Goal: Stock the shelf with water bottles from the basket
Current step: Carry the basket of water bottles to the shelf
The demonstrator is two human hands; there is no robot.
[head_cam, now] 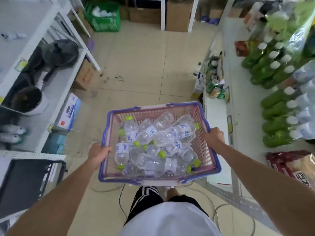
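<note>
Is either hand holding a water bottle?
No, left hand and right hand each grip the basket rim; the water bottles lie inside.

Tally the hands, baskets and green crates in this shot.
2 hands: left hand and right hand, each gripping a side rim
1 basket
1 green crate
Total: 4
</note>
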